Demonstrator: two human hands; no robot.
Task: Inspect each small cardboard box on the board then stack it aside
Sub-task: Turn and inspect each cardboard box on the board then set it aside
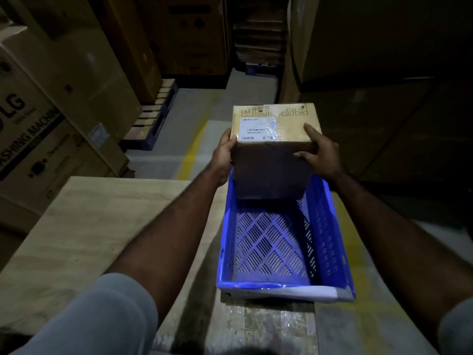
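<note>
A small brown cardboard box [273, 149] with a white barcode label and clear tape on its top is held over the far end of a blue perforated crate [281, 252]. My left hand [225, 156] grips its left edge, fingers curled round the side. My right hand [321, 152] grips the right edge, thumb on the near face and index finger lying on top. The box's lower part sits inside the crate's far end; whether it touches the crate floor is hidden. A pale wooden board [84, 226] lies to the left of the crate.
Large appliance cartons [46, 103] stand at the left and more cartons at the back. A blue pallet [153, 116] sits on the grey floor with a yellow line [192, 149]. A dark stack [396, 98] rises at the right.
</note>
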